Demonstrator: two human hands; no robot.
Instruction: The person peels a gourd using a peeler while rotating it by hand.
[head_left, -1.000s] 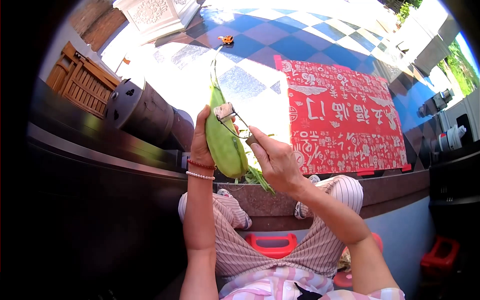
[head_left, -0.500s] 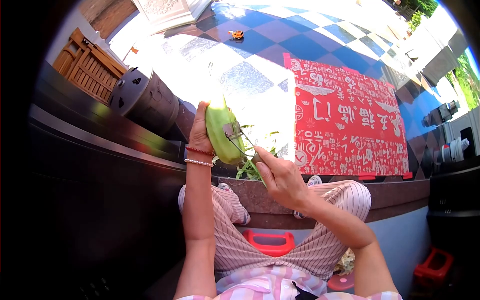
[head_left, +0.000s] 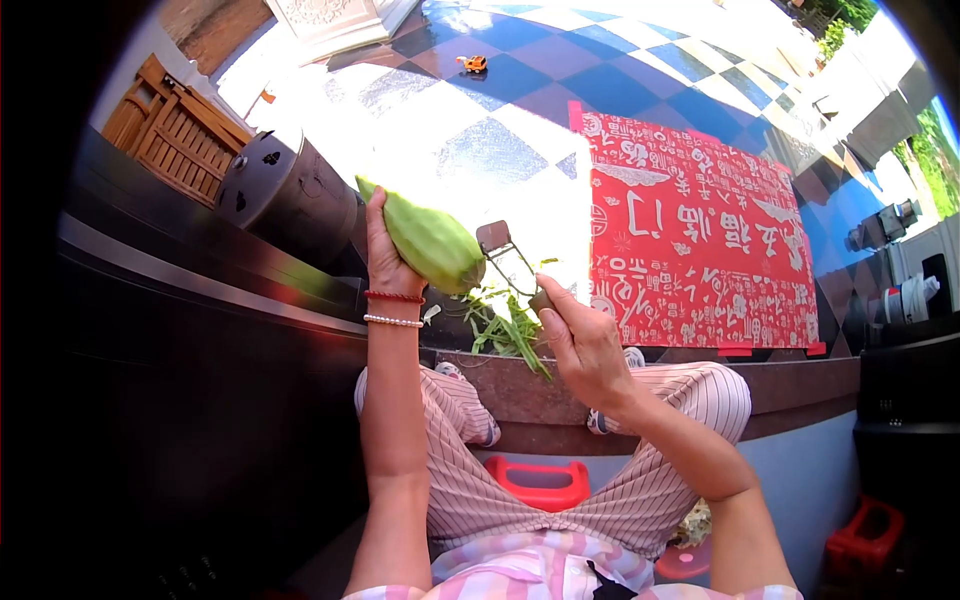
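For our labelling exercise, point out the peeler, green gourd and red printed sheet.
Peeler (head_left: 493, 236): head view, on its flat end.
Green gourd (head_left: 430, 238): head view, middle of its side.
Red printed sheet (head_left: 702, 240): head view, near its centre.

Red mat (head_left: 703, 262) — white characters, large 五福临门, smaller script unclear

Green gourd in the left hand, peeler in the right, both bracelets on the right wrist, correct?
No: the head view shows both bracelets on the left wrist. The green gourd is in the left hand and the peeler in the right hand.
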